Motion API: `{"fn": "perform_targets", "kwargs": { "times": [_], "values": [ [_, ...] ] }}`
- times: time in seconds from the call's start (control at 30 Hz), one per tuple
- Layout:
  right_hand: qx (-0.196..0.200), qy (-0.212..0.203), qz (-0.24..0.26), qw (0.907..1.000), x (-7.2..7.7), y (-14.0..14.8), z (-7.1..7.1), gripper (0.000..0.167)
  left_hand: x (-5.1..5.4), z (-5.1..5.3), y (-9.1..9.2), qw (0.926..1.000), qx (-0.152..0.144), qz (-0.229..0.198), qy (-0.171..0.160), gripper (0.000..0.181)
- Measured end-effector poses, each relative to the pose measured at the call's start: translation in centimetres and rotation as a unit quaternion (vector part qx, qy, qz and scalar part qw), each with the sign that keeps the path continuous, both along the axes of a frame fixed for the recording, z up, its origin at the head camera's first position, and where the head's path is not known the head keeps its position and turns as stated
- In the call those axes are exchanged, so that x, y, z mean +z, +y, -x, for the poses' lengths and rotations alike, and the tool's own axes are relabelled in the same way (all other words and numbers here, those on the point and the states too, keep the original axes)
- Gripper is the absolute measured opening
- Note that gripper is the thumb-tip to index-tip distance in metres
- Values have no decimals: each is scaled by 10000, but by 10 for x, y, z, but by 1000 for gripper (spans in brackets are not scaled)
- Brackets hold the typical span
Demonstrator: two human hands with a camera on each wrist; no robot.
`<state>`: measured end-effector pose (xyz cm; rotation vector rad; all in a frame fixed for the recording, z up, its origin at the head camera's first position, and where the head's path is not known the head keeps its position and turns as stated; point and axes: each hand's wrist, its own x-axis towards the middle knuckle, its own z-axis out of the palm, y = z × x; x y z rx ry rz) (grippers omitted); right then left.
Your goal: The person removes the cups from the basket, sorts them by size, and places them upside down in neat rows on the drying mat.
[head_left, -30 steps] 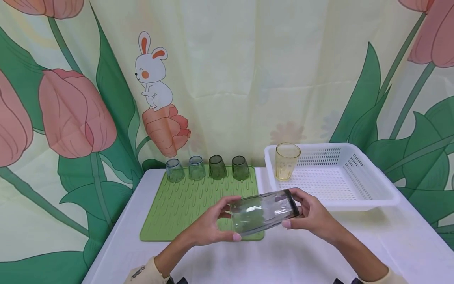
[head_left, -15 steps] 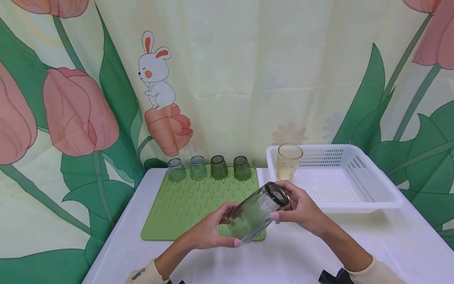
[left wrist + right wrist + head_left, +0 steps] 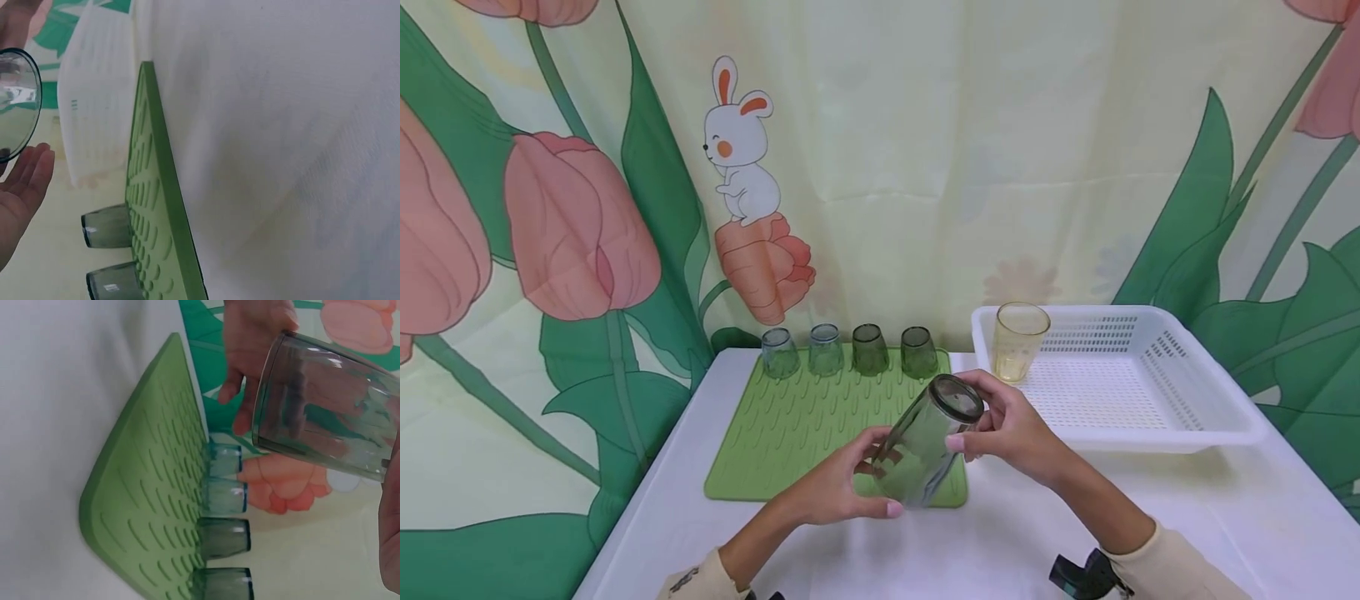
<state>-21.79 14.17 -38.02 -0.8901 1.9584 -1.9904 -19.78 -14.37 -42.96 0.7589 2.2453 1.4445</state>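
Observation:
A tall, grey-tinted drinking glass (image 3: 917,454) is held up in the air over the front right part of the green drying mat (image 3: 775,467). It tilts, its thick dark base up to the right and its open rim down to the left. My left hand (image 3: 838,487) grips the rim end, with the thumb in front and the fingers behind. Near the base, my right hand (image 3: 1015,429) pinches the glass between thumb and fingers. The right wrist view shows the clear glass wall (image 3: 325,406) between the left hand (image 3: 250,344) and the right hand (image 3: 390,531).
Along the mat's back edge stand several small glasses upside down, bluish ones (image 3: 780,354) to the left and dark grey ones (image 3: 919,354) to the right. A white perforated basket (image 3: 1210,400) at right holds a yellow glass (image 3: 1018,346) in its back left corner. A printed curtain (image 3: 895,167) hangs behind.
The grey glass has turned from nearly lying flat to steeply tilted, base up. My right hand has moved left with the base, while my left hand has stayed near the same place.

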Motion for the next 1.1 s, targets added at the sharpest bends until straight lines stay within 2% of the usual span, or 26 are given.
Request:
{"fn": "perform_targets", "kwargs": {
  "times": [0.13, 0.27, 0.63, 0.87, 1.1],
  "values": [
    [-3, 76, -114, 9999, 1, -9, 6, 61, -1, 0, -9, 9999, 128, -52, 5, 82],
    [-114, -44, -228, 9997, 2, -20, 13, 64, -6, 1, -21, 9994, 322, -74, 40, 80],
    [-396, -139, -643, 9970, -3, -46, 36, 66, -22, 1, -67, 9941, 1044, -5, 300, 73],
    [-581, -220, -998, 9931, 0, -65, 48, 74, -28, 2, -93, 9895, 1365, 150, 454, 70],
    [-667, -121, -1099, 9916, -1, -85, 61, 74, -33, 1, -117, 9826, 1765, 483, 321, 69]
  ]
}}
